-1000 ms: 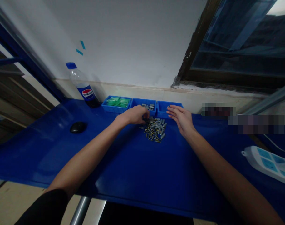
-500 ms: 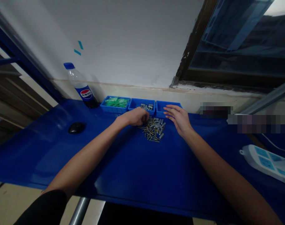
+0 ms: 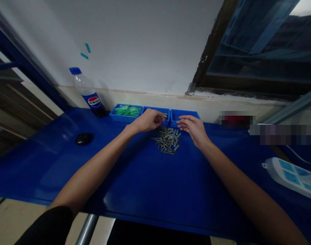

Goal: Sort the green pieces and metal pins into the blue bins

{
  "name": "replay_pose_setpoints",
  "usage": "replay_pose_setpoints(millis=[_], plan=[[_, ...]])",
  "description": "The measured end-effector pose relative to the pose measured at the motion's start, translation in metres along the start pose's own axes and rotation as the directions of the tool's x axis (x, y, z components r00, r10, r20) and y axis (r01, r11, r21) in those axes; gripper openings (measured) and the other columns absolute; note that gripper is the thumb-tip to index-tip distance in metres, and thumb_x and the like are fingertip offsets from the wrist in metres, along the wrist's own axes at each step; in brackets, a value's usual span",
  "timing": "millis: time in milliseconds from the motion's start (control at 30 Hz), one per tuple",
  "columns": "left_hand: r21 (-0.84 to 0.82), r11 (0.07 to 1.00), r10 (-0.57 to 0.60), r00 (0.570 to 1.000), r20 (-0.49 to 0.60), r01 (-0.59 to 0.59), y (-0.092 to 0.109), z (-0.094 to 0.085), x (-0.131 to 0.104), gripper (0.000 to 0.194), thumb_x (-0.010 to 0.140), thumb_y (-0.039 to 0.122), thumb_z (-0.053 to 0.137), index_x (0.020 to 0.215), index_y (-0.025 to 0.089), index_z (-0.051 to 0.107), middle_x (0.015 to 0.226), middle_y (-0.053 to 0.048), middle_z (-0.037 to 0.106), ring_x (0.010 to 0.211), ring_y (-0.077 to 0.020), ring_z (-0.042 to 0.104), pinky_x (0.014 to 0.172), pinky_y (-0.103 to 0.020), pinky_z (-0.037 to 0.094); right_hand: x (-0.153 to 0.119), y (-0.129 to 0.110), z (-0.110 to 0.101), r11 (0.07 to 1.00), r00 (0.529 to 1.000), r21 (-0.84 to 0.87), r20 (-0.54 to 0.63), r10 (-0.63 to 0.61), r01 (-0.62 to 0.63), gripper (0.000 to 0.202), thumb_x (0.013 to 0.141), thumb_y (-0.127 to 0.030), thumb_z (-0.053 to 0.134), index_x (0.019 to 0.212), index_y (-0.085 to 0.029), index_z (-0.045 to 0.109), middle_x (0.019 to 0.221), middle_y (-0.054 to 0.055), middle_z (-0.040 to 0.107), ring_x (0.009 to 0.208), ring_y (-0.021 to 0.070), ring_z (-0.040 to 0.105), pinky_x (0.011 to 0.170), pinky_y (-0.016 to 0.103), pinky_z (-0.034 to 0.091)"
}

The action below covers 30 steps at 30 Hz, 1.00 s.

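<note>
My left hand (image 3: 150,120) hovers at the front of the middle blue bin (image 3: 155,109), partly hiding it; its fingers are curled together, and what they hold, if anything, is hidden. My right hand (image 3: 192,127) is just in front of the right blue bin (image 3: 187,113), fingers stretched out and slightly apart, holding nothing visible. Between and below both hands lies a loose pile of brass-coloured screws (image 3: 166,144) mixed with grey cylindrical pieces (image 3: 176,147) that look like wall plugs. A few grey pieces show inside the middle bin.
The left blue bin (image 3: 123,118) holds green packets (image 3: 127,110). A cola bottle (image 3: 94,101) stands left of it, and a black mouse (image 3: 83,138) lies nearer. At right is a white power strip (image 3: 290,177). Behind the blue table (image 3: 155,190) runs a wall.
My left hand has risen from the pile's upper left edge to the middle bin's front. My right hand has barely shifted. The pile looks nearly the same.
</note>
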State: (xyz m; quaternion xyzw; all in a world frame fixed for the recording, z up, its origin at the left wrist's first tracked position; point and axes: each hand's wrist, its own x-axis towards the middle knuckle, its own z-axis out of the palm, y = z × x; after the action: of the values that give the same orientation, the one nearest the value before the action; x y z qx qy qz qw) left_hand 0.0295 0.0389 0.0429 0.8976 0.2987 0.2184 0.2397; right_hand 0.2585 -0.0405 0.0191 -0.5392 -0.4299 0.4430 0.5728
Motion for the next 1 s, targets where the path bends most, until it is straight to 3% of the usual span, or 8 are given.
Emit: replay_pose_setpoints(millis=[167, 300, 433, 633, 733, 833, 933, 1000], plan=[[-0.282, 0.959, -0.033, 0.986, -0.164, -0.015, 0.011, 0.003, 0.003, 0.018, 0.078, 0.018, 0.064, 0.092, 0.012, 0.073, 0.084, -0.008, 0.077, 0.076, -0.0145, 0.072, 0.076, -0.026, 0.058, -0.003, -0.001, 0.003, 0.992, 0.992, -0.113, 0.107, 0.062, -0.049, 0.023, 0.081, -0.038, 0.074, 0.097, -0.020, 0.074, 0.079, 0.007, 0.077, 0.065, 0.0165, 0.068, 0.062, 0.030, 0.051], [-0.456, 0.890, -0.044, 0.986, -0.158, -0.034, 0.016, 0.004, 0.004, 0.020, 0.076, 0.021, 0.070, 0.094, 0.011, 0.072, 0.087, -0.009, 0.077, 0.080, -0.0154, 0.074, 0.081, -0.028, 0.060, -0.007, -0.004, 0.006, 0.988, 0.960, 0.019, 0.240, 0.144, -0.153, 0.031, 0.082, -0.047, 0.078, 0.098, -0.020, 0.077, 0.087, 0.010, 0.079, 0.076, 0.0191, 0.073, 0.074, 0.033, 0.056], [-0.482, 0.876, -0.043, 0.992, -0.122, -0.021, 0.019, 0.002, 0.003, 0.023, 0.073, 0.022, 0.075, 0.093, 0.012, 0.072, 0.089, -0.009, 0.077, 0.082, -0.0159, 0.074, 0.083, -0.029, 0.061, -0.007, -0.002, 0.005, 0.979, 0.962, 0.132, 0.247, 0.119, -0.155, 0.029, 0.069, -0.037, 0.089, 0.089, -0.020, 0.078, 0.089, 0.008, 0.079, 0.081, 0.0181, 0.072, 0.084, 0.033, 0.056], [-0.390, 0.921, -0.042, 0.996, -0.073, 0.010, 0.018, 0.004, 0.003, 0.025, 0.076, 0.023, 0.073, 0.098, 0.011, 0.070, 0.094, -0.010, 0.077, 0.085, -0.0160, 0.073, 0.084, -0.030, 0.059, -0.006, 0.000, 0.005, 0.986, 0.972, 0.125, 0.221, 0.077, -0.107, 0.027, 0.066, -0.034, 0.090, 0.087, -0.021, 0.078, 0.089, 0.007, 0.079, 0.084, 0.0194, 0.073, 0.087, 0.036, 0.058], [-0.222, 0.975, -0.023, 0.999, -0.035, 0.015, 0.016, 0.001, 0.002, 0.024, 0.078, 0.023, 0.072, 0.099, 0.012, 0.070, 0.092, -0.008, 0.076, 0.082, -0.0152, 0.071, 0.080, -0.028, 0.056, -0.005, 0.001, 0.005, 0.994, 0.986, 0.090, 0.162, 0.041, -0.056, 0.026, 0.066, -0.033, 0.088, 0.086, -0.020, 0.078, 0.086, 0.007, 0.079, 0.083, 0.0203, 0.073, 0.085, 0.037, 0.058], [0.031, 0.999, -0.038, 0.993, 0.116, 0.035, 0.013, -0.003, -0.002, 0.024, 0.075, 0.019, 0.074, 0.098, 0.013, 0.072, 0.088, -0.006, 0.075, 0.078, -0.0146, 0.068, 0.074, -0.026, 0.051, -0.002, 0.003, 0.002, 0.999, 0.999, 0.040, -0.004, -0.035, 0.035, 0.025, 0.066, -0.031, 0.086, 0.085, -0.018, 0.077, 0.082, 0.008, 0.078, 0.082, 0.0219, 0.074, 0.083, 0.038, 0.058], [0.201, 0.977, -0.128, 0.941, 0.313, 0.066, 0.011, -0.003, -0.006, 0.035, 0.069, 0.013, 0.076, 0.104, 0.014, 0.073, 0.090, -0.006, 0.075, 0.078, -0.0162, 0.066, 0.071, -0.026, 0.048, 0.002, 0.004, -0.003, 0.996, 0.987, 0.029, -0.144, -0.077, 0.082, 0.026, 0.067, -0.030, 0.084, 0.089, -0.018, 0.077, 0.089, 0.009, 0.079, 0.088, 0.0238, 0.075, 0.085, 0.039, 0.058], [0.272, 0.959, -0.186, 0.905, 0.383, 0.081, 0.011, -0.001, -0.006, 0.042, 0.067, 0.009, 0.075, 0.109, 0.014, 0.073, 0.092, -0.007, 0.075, 0.078, -0.0177, 0.066, 0.072, -0.028, 0.048, 0.003, 0.004, -0.004, 0.997, 0.986, 0.047, -0.157, -0.059, 0.067, 0.027, 0.069, -0.029, 0.082, 0.094, -0.019, 0.077, 0.099, 0.010, 0.079, 0.093, 0.0243, 0.075, 0.085, 0.039, 0.059]])
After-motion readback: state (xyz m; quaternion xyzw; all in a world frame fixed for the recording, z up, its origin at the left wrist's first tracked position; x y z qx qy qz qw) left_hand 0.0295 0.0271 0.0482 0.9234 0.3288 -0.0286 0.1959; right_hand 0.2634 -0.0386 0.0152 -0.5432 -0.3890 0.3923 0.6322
